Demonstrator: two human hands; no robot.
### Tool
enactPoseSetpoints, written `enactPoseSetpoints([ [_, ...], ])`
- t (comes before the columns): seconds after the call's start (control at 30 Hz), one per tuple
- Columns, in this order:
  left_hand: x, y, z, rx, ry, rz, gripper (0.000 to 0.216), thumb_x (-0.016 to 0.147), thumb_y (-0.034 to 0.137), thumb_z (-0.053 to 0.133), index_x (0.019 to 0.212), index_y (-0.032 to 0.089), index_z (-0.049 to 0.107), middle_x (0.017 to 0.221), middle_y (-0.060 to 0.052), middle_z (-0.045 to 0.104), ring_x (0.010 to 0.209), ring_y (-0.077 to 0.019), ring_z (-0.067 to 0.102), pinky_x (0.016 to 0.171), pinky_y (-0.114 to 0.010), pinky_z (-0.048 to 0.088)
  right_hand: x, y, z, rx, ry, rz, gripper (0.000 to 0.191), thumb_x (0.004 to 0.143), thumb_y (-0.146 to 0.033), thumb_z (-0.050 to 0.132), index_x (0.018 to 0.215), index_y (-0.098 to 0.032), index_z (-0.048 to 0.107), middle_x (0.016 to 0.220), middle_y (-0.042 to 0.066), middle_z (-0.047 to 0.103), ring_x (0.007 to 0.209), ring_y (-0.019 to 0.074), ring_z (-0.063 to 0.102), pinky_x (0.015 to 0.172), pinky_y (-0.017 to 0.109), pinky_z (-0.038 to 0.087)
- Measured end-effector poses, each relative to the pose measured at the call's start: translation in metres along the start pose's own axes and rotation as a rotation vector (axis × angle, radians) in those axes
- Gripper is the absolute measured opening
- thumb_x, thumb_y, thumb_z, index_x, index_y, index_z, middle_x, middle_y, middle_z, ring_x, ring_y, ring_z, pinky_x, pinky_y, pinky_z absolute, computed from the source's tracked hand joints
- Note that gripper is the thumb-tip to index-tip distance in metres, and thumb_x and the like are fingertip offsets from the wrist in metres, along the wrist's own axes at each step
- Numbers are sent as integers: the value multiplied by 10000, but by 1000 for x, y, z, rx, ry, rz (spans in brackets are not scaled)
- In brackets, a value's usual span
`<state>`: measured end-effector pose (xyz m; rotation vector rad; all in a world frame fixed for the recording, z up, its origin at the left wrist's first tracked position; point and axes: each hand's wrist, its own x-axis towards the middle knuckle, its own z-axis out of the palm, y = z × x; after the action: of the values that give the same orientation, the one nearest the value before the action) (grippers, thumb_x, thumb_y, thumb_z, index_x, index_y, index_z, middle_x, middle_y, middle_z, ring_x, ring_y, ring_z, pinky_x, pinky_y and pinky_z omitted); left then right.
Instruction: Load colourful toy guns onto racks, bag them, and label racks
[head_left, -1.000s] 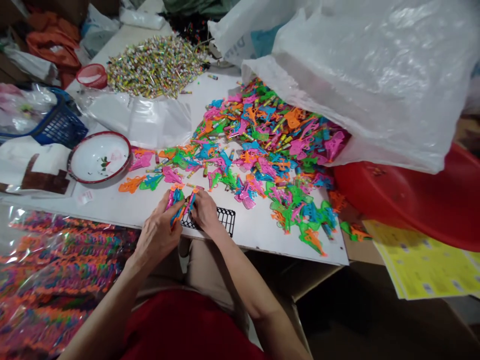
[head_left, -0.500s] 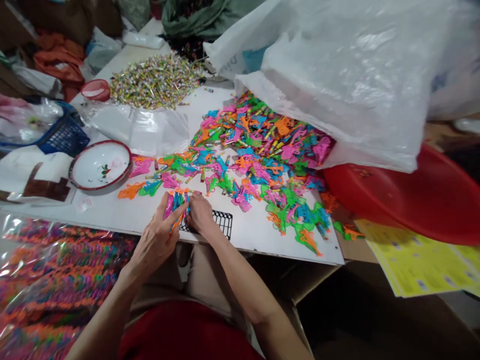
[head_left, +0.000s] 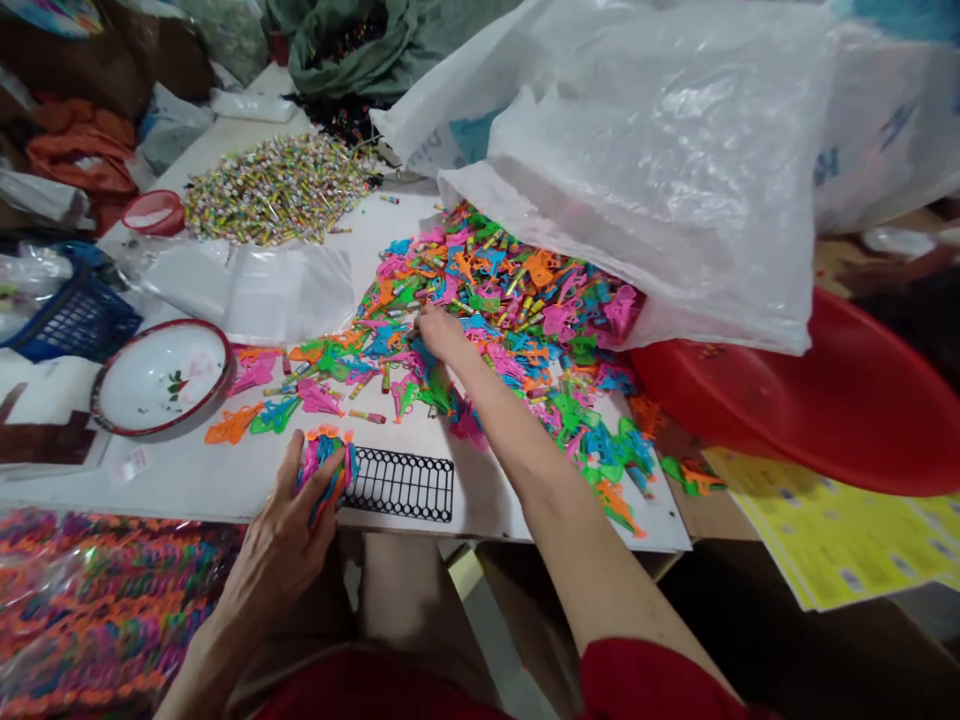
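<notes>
My left hand (head_left: 296, 500) is closed around a row of small toy guns (head_left: 324, 465) in pink, blue, green and orange plastic. They stand at the left end of a black plastic rack (head_left: 405, 485), whose open slots show to the right. My right hand (head_left: 441, 335) is stretched forward over a heap of loose toy guns (head_left: 540, 270). Its fingers are curled down into the heap, and their tips are hidden, so what they pinch cannot be made out. Small printed tubes (head_left: 367, 416) lie among the toy guns.
A red-rimmed white bowl (head_left: 161, 378) stands at the left beside clear plastic bags (head_left: 277, 290). Behind lies a pile of small tubes (head_left: 281, 185). A white sack (head_left: 652, 180) overhangs the heap, with a red basin (head_left: 817, 400) at the right. Bagged toys (head_left: 97, 610) lie below the table's edge.
My right hand has left the rack and moved forward to the heap, uncovering the rack's slots. My left hand still holds the toy guns. The view has shifted slightly.
</notes>
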<state>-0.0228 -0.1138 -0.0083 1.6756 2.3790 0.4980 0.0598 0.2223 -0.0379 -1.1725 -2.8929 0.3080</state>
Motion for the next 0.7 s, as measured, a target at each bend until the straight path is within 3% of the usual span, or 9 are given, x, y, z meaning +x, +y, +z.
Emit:
enactPoseSetpoints([
  [0.1,1,-1,-2,1,-27,51,521,939,258,429,1447,358,369,1618,-54,80,1370,-318,396,995,-428,505,11,0,4,-66,-54,-113,344,918,-56,374,1108,-114,655,1202,184,572,1134,250,544,894,323,444],
  [0.2,5,-3,-5,39,-91,95,491,932,260,445,1406,389,434,1621,-43,39,1317,-341,463,977,-447,513,4,2,5,-113,19,-175,321,927,-77,371,1111,-105,632,1188,184,574,1154,259,530,916,337,425],
  [0.33,10,3,-9,68,-142,6,502,923,246,431,1416,339,444,1604,-111,109,1221,-363,552,935,-472,527,-26,13,-6,-46,182,10,287,911,-92,398,1116,-81,599,1118,177,613,1078,265,562,872,351,432],
  [0.43,13,12,-12,69,-156,-61,523,912,245,441,1432,304,428,1594,-140,134,1170,-355,591,927,-469,526,-67,8,-6,244,263,136,234,888,-202,487,1066,-109,606,957,107,658,884,220,606,787,329,453],
  [0.57,19,20,-11,86,-107,-104,530,896,252,475,1424,284,445,1598,-137,130,1192,-352,576,953,-441,511,-139,-44,22,732,296,107,247,802,-350,595,964,-167,631,771,7,626,669,146,560,642,259,439],
  [0.7,25,23,-11,118,-119,-176,533,897,286,473,1429,287,437,1587,-163,161,1151,-374,599,931,-465,510,-189,-108,63,1030,48,224,92,735,-278,630,753,-190,615,593,-42,570,543,121,524,543,226,405],
])
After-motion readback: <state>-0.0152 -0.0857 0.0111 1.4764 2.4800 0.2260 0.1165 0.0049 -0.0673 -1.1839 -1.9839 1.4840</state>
